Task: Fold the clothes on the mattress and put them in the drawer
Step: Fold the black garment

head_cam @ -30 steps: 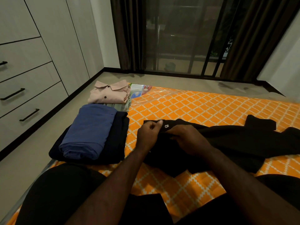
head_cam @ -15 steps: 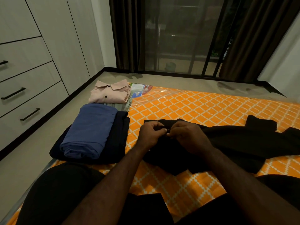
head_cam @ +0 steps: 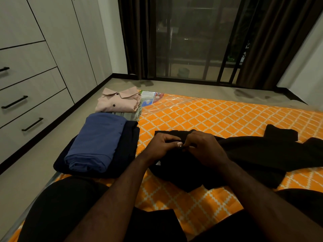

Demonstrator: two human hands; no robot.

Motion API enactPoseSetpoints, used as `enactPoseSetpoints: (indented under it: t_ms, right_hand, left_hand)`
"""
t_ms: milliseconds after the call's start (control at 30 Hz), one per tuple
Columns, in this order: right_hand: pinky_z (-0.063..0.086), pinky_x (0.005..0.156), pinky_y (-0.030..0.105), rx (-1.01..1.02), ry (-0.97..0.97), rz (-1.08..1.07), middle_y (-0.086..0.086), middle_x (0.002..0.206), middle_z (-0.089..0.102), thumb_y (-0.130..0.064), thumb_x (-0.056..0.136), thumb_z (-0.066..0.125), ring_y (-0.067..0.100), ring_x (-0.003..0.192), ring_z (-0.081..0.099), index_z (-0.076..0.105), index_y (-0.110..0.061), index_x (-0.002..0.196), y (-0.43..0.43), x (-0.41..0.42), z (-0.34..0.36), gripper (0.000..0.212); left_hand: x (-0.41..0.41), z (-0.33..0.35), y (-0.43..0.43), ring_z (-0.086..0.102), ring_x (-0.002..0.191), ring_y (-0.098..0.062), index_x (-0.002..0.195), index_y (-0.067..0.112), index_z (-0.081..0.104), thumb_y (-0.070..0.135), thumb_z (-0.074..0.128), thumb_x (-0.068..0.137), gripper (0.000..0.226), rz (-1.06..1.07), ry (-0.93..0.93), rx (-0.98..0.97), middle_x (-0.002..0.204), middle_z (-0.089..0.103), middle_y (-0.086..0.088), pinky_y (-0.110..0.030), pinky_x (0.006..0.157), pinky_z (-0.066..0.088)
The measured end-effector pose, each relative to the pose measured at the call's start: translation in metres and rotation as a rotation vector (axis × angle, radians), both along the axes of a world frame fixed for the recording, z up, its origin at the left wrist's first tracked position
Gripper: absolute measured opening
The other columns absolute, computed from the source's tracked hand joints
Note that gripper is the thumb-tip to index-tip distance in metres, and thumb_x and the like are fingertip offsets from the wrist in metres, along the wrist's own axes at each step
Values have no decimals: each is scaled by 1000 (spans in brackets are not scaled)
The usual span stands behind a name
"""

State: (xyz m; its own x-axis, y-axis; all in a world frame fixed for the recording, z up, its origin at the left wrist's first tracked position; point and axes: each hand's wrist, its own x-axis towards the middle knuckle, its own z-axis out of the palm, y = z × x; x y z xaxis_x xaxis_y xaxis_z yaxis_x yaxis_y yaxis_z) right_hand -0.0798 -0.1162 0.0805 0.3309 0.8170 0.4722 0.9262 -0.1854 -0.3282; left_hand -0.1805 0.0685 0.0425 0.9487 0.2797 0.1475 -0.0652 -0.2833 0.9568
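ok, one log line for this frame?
black garment: unfolded on mattress | left hand: pinches its top edge | right hand: pinches same edge | folded: blue garment, pink shirt | drawers: closed

We see the left forearm (head_cam: 113, 198) and the right forearm (head_cam: 253, 194) rise from the bottom edge and converge toward mid-frame. The left hand (head_cam: 161, 145) and the right hand (head_cam: 205, 151) meet just left of centre, backs up and fingers curled. Their fingertips touch as both pinch one fold of the black garment (head_cam: 253, 154). We note the left thumbnail facing up. Black-clad knees (head_cam: 61, 206) fill the lower corners.
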Motion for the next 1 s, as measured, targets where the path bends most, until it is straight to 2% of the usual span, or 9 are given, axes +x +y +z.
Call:
enactPoseSetpoints:
  t_ms: [167, 333, 467, 633, 733, 833, 900, 967, 1000]
  right_hand:
    - [38, 66, 16, 2, 26, -47, -12, 80, 59, -7, 76, 84, 7, 75, 56, 67, -22, 79, 0, 2, -2, 23]
    - [48, 66, 27, 36, 89, -101, -7, 80, 64, -7, 76, 84, 10, 76, 60, 69, -21, 80, 0, 3, -4, 21]
    - [48, 66, 29, 37, 99, -129, -7, 81, 64, -6, 77, 83, 10, 77, 60, 67, -21, 81, 1, 2, -4, 22]
    - [50, 66, 34, 47, 117, -165, -7, 81, 62, -9, 79, 81, 11, 76, 58, 62, -21, 82, 3, 1, -3, 23]
    - [52, 70, 32, 62, 180, -183, -7, 87, 63, -11, 84, 78, 11, 82, 61, 62, -24, 99, 3, -1, -2, 26]
    - [50, 78, 30, 14, 185, -184, -2, 98, 64, -15, 89, 73, 13, 92, 60, 64, -26, 123, 4, -2, -1, 38]
    - [43, 74, 28, -29, 166, -202, -4, 94, 61, -15, 90, 71, 13, 90, 58, 71, -22, 117, 2, 0, 0, 29]
    - [38, 70, 27, -75, 152, -231, -5, 87, 57, -14, 88, 73, 16, 86, 58, 75, -16, 104, 0, 2, 2, 16]
    - [38, 71, 27, -89, 151, -234, -4, 86, 57, -14, 87, 75, 15, 85, 57, 76, -14, 100, -1, 3, 3, 13]
  left_hand:
    - [-2, 3, 1, 73, 98, -17, 111, 6, 78, 14, 71, 95, 19, 12, -14, -32, 105, 77, -4, -27, 81, 54]
    - [-5, 9, 5, 73, 96, -13, 109, 9, 78, 11, 71, 94, 16, -7, -27, -20, 103, 77, 3, -25, 82, 56]
    - [-6, 10, 9, 72, 95, -10, 107, 13, 78, 12, 71, 95, 14, -16, -17, -3, 99, 76, 10, -24, 80, 55]
    - [-6, 12, 9, 66, 82, -15, 99, 12, 73, 16, 65, 99, 8, -78, -34, 20, 90, 69, 3, -30, 73, 50]
    - [-6, 9, 5, 54, 69, -17, 94, 9, 61, 25, 60, 102, 18, -90, -28, 9, 79, 57, -1, -35, 65, 42]
    - [-7, 8, 4, 50, 65, -14, 86, 15, 57, 30, 60, 102, 22, -53, -48, 78, 73, 52, 6, -33, 61, 39]
    - [-8, 12, 5, 56, 68, -4, 84, 26, 58, 31, 71, 95, 18, -72, -27, 178, 74, 57, 18, -23, 63, 42]
    - [-9, 16, 5, 64, 87, 5, 102, 35, 65, 32, 81, 86, 23, -134, 20, 276, 90, 66, 26, -15, 72, 47]
    - [-8, 16, 7, 65, 96, 4, 114, 37, 66, 36, 80, 86, 31, -130, 18, 364, 101, 69, 23, -17, 76, 51]
